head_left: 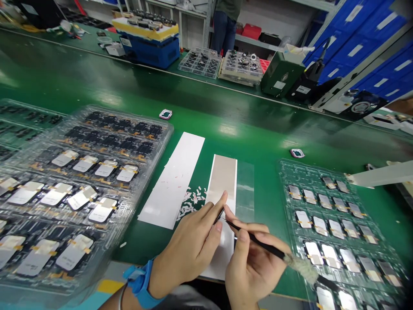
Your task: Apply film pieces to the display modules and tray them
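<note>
My left hand (pixel 189 252) has its fingers closed, thumb and forefinger pinching something small and dark that I cannot make out, just above a grey strip (pixel 222 181) on the green bench. My right hand (pixel 250 262) grips black tweezers (pixel 258 240), whose tip meets the left fingertips. The tweezers' rear end is wrapped in pale tape. A blue wrist strap (pixel 142 280) sits on my left wrist.
Stacked clear trays (pixel 106 202) of small flat parts lie at left; another tray (pixel 335 228) of such parts lies at right. A white strip (pixel 176 178) and small white scraps (pixel 193 200) lie between. Boxes, trays and a standing person (pixel 227 21) are beyond the bench.
</note>
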`<state>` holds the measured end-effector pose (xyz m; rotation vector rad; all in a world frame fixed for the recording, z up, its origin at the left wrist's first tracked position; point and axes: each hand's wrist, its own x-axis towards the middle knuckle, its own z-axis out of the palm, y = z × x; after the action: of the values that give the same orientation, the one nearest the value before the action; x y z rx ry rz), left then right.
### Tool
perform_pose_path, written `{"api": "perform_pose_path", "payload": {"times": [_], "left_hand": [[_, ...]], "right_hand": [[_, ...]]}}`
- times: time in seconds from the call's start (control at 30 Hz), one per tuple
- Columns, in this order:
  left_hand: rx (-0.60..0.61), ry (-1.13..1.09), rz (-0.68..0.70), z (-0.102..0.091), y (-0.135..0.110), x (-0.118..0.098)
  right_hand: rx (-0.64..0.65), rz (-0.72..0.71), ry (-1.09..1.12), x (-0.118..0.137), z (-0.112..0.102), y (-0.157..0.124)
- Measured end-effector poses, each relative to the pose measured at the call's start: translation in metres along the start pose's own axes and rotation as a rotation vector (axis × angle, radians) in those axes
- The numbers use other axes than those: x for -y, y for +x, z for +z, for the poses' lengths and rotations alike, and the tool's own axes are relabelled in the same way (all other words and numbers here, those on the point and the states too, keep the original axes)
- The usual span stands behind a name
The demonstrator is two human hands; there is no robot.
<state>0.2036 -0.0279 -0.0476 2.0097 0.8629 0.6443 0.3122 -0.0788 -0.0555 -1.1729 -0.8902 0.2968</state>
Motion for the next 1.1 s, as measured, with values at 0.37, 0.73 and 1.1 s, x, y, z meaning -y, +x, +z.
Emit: {"api": "perform_pose_path", "payload": {"times": [0.37, 0.73, 1.1], "left_hand": [[-0.001, 0.039, -0.007, 0.0011, 0.0022, 0.0003], [0.008, 0.005, -0.004, 0.0003, -0.0002, 0.0001], [0.001, 0.013, 0.000, 0.0003, -0.0008, 0.0019]], "right_hand": [[0.008, -0.032, 0.023, -0.0003, -0.0011, -0.0006], [0.034, -0.051, 0.021, 0.0040, 0.0020, 0.0029], [0.055, -0.083, 0.072, 0.0025, 0.0016, 0.0061]]}}
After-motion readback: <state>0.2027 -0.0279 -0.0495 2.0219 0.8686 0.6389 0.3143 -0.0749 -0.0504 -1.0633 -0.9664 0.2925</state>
